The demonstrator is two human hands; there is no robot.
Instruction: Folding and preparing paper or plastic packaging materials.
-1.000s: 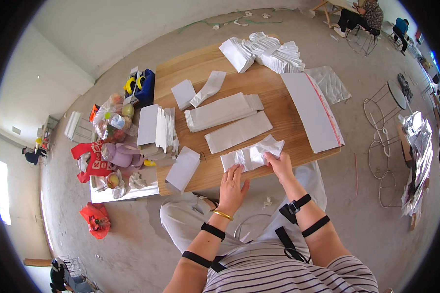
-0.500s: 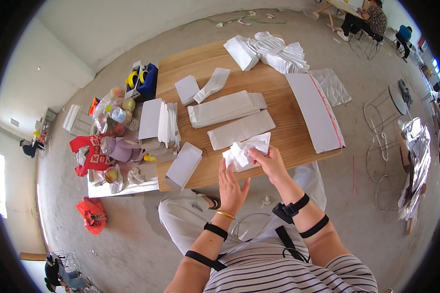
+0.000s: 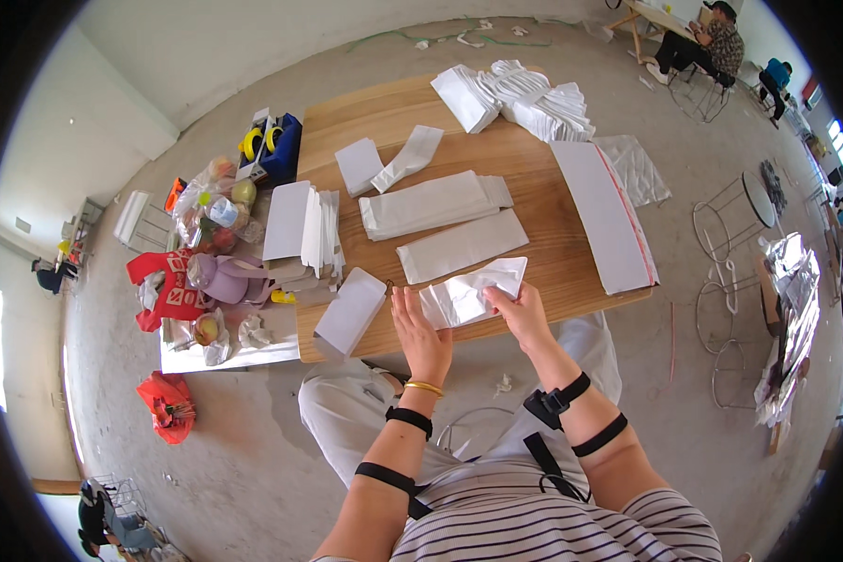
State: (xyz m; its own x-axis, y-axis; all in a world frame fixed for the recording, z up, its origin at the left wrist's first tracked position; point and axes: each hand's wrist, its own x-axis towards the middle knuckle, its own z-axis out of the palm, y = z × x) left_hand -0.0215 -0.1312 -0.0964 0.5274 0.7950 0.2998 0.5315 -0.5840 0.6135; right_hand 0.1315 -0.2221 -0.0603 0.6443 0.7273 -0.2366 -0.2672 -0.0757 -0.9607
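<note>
Pale walls (image 3: 197, 56), grey concrete floor (image 3: 244, 459)

Downward fisheye view from head height

My shirt (image 3: 534, 526) is white with dark stripes, and my trousers (image 3: 332, 412) are very pale. My arm straps (image 3: 384, 476) are black, my bracelet (image 3: 424, 386) is golden. The packet (image 3: 464, 293) is silvery white. The table (image 3: 560, 229) is brown with wood grain; the cap (image 3: 225, 281) is of light purple.

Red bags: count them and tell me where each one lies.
2: one printed red bag on the side table, one red plastic bag on the floor; others may be hidden.
</note>
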